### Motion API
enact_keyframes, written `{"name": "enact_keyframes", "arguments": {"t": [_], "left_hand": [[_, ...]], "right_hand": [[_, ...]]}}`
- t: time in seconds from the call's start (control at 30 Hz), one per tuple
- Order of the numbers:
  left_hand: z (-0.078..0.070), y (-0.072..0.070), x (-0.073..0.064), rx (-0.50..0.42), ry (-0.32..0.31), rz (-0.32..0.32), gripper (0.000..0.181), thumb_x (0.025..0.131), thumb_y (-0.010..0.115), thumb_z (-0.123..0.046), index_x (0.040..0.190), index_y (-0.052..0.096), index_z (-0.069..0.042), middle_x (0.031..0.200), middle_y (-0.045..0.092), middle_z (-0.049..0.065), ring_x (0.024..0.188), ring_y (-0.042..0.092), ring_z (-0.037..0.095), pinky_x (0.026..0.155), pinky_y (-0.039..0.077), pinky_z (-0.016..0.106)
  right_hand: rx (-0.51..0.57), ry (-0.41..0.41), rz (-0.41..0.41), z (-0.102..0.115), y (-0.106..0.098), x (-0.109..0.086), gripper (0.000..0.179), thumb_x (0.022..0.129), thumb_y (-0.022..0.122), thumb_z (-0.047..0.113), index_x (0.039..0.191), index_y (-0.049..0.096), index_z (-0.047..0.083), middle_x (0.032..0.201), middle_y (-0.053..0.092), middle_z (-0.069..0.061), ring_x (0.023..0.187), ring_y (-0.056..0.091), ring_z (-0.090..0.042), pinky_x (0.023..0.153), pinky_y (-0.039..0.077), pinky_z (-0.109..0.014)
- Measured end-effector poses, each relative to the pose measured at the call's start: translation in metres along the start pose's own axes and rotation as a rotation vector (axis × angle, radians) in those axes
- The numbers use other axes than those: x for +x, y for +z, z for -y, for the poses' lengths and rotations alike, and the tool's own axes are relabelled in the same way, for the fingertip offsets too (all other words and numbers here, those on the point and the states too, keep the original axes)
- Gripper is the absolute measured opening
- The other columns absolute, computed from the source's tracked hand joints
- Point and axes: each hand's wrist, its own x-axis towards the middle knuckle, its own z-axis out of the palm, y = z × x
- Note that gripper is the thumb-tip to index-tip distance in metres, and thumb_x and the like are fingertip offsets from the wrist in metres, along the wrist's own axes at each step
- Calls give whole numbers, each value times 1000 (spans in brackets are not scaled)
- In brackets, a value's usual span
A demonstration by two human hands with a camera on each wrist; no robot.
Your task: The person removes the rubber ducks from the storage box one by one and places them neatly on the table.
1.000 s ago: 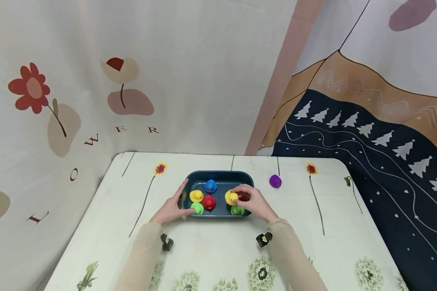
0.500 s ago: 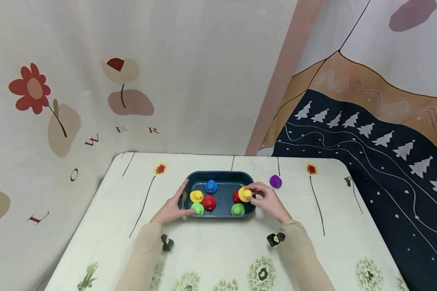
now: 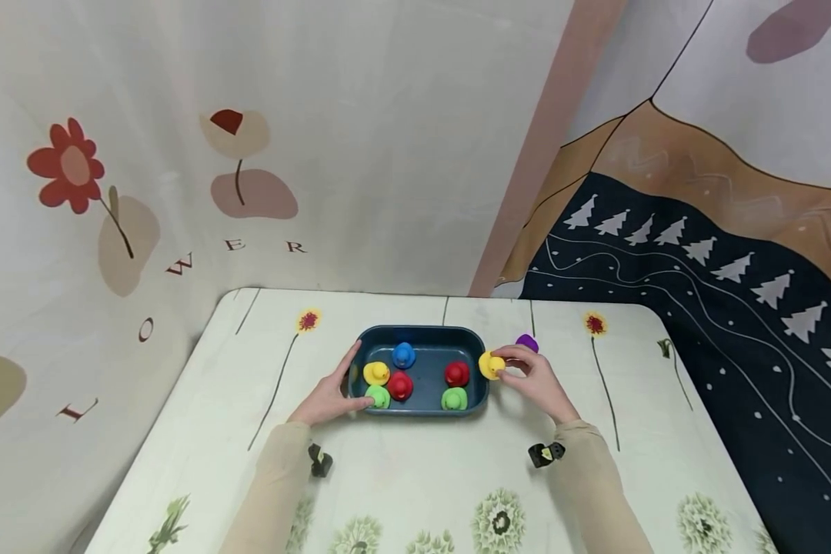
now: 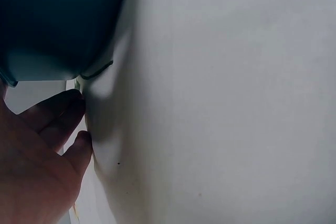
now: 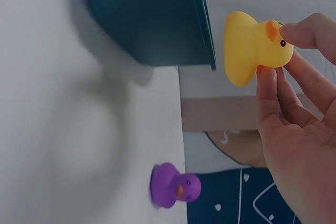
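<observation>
My right hand (image 3: 536,385) pinches a yellow rubber duck (image 3: 488,366) between thumb and fingertips, just past the right end of a dark blue tray (image 3: 425,362). In the right wrist view the yellow duck (image 5: 247,51) is in the air beside the tray's outer wall (image 5: 152,19), with the thumb on its head. My left hand (image 3: 324,400) rests with fingers spread along the tray's left end, its thumb at the front left corner. In the left wrist view, several fingers (image 4: 50,119) extend under the tray's outer wall (image 4: 58,19).
Inside the tray, a blue duck (image 3: 404,355), a yellow duck (image 3: 377,373), a red duck (image 3: 400,385) and a green duck (image 3: 378,397) lie left. Another red duck (image 3: 457,374) and green duck (image 3: 454,398) lie right. A purple duck (image 5: 170,184) stands on the table behind my right hand.
My right hand has carried the yellow duck rightward from over the tray to just outside its right end, uncovering the right-hand red and green ducks. The left hand stays at the tray.
</observation>
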Motion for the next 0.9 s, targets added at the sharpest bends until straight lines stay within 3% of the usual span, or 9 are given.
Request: {"name": "enact_keyframes", "arguments": {"t": [0.9], "left_hand": [[0,0,0,6,-17,2,105,79,79,-41,155,7,-39,154,23,23,135,28,47,104,25,67]], "right_hand": [[-108,95,-98,-37,-48,-21,34,85,63,-13,119,57,-16,121,55,-30,111,52,-41,98,42,-51]]}}
